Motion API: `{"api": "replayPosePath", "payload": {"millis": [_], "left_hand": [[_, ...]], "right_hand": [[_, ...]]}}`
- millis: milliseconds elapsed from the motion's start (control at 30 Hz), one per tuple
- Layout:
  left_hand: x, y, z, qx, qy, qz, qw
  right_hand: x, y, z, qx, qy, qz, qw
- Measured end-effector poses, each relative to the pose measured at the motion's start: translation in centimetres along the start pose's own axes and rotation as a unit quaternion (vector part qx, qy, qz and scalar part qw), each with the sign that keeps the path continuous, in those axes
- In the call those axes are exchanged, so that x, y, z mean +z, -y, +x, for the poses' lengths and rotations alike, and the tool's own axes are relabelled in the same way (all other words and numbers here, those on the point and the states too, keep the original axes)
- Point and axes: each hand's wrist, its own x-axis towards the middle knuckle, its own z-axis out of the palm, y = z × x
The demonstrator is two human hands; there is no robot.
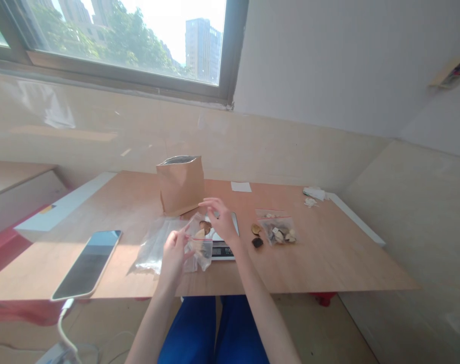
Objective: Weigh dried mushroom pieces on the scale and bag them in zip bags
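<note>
The left hand point(174, 247) had its grip pinched on a clear zip bag point(204, 259) with a red seal line, which held beige-brown dried pieces. The bag was at the left side of a white digital scale point(219, 253), overlapping it in this view. Darker brown pieces point(204, 227) showed by the bag's upper part; whether they lay inside it or on the scale could not be told. The right hand point(222, 222) hovered over the scale, its grip loose, thumb apart from the curved fingers.

More clear plastic bags point(148, 253) lay flat on the table point(328, 263), just left of the left hand. A brown kraft pouch point(181, 188) stood upright behind them, its silvery mouth gaping. To the right of the scale lay a yellowish-brown slice point(256, 229), a black piece point(257, 242) and, beside these, filled zip bags point(282, 233). A smartphone point(88, 264) lay at the left, near a white cable point(65, 323).
</note>
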Motion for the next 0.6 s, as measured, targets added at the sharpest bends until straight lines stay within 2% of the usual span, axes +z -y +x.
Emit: {"api": "replayPosePath", "payload": {"millis": [67, 133, 233, 367, 500, 600], "left_hand": [[-0.4, -0.4, 0.0, -0.01, -0.004, -0.015, 1.0], [-0.6, -0.7, -0.1, -0.014, -0.011, -0.024, 1.0], [-0.5, -0.8, -0.2, -0.018, -0.018, -0.034, 0.999], [-0.2, -0.6, -0.5, -0.016, -0.006, -0.045, 0.999], [-0.1, -0.3, -0.6, -0.006, 0.004, -0.051, 0.999], [-0.2, 0.0, -0.6, -0.005, 0.006, -0.049, 0.999]], "right_hand": [[0.1, -2.3, -0.3, 0.038, -0.001, -0.053, 0.998], [0.2, -4.4, -1.0, 0.084, 0.036, -0.109, 0.99], [0.3, -6.2, -2.2, 0.123, 0.053, -0.139, 0.981], [0.0, -6.3, -2.7, 0.128, 0.031, -0.123, 0.984], [-0.7, -5.3, -2.0, 0.135, 0.0, -0.095, 0.986], [-0.9, -3.8, -1.2, 0.151, -0.033, 0.029, 0.988]]}}
